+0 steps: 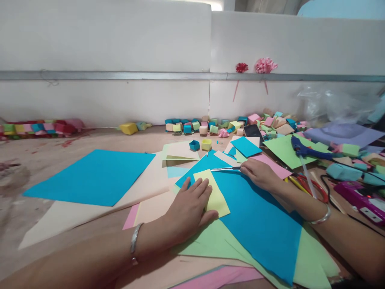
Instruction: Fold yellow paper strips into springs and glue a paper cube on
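Note:
My left hand (192,202) lies flat with its fingers spread on a small pale yellow paper (221,202), pressing it onto a large blue sheet (258,220). In my right hand (260,172) is what looks like a craft knife (225,169), its thin pointed blade aimed left just above the yellow paper's top edge. My fingers hide its handle. Under the blue sheet lie light green sheets (210,239). Beyond the right hand are a small blue square (246,147) and a pink paper (272,165).
Another blue sheet (93,176) lies left on cream paper (57,220). Small folded paper boxes (187,129) line the wall. At right are a blue glue gun (309,151), red-orange scissors handles (321,190), a magenta power strip (361,200), black cables and a phone (253,131).

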Tool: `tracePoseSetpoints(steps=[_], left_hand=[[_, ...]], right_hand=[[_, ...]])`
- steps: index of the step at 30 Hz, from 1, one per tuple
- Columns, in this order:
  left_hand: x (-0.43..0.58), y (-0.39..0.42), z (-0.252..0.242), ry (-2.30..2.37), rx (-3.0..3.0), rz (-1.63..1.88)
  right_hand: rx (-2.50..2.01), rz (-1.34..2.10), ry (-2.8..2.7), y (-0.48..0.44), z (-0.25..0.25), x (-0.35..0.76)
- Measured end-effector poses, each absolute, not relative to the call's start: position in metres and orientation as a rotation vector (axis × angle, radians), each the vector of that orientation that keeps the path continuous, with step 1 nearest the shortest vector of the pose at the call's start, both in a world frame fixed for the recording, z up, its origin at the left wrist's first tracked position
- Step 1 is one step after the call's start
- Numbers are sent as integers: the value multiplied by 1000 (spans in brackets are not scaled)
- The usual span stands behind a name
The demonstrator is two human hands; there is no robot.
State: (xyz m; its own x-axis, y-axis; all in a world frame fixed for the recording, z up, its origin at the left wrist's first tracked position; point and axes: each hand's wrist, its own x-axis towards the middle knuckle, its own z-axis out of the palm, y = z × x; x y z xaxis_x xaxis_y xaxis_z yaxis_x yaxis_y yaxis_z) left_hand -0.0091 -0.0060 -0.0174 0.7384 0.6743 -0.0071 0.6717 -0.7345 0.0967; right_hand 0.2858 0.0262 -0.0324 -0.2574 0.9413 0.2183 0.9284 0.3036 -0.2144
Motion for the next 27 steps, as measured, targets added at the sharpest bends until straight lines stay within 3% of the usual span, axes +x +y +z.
tracePoseSetpoints(steps=[12, 19, 27], left_hand=[[-10, -7, -17, 1092, 2844, 62], [-11, -4, -17, 1255, 2787, -13], [-11, 6, -18, 1340, 2817, 68]], right_hand=[[-1614, 40, -2335, 25, -33, 287], [-1365, 154, -2415, 24, -35, 285], [-1153, 27, -2483, 26, -27, 293]])
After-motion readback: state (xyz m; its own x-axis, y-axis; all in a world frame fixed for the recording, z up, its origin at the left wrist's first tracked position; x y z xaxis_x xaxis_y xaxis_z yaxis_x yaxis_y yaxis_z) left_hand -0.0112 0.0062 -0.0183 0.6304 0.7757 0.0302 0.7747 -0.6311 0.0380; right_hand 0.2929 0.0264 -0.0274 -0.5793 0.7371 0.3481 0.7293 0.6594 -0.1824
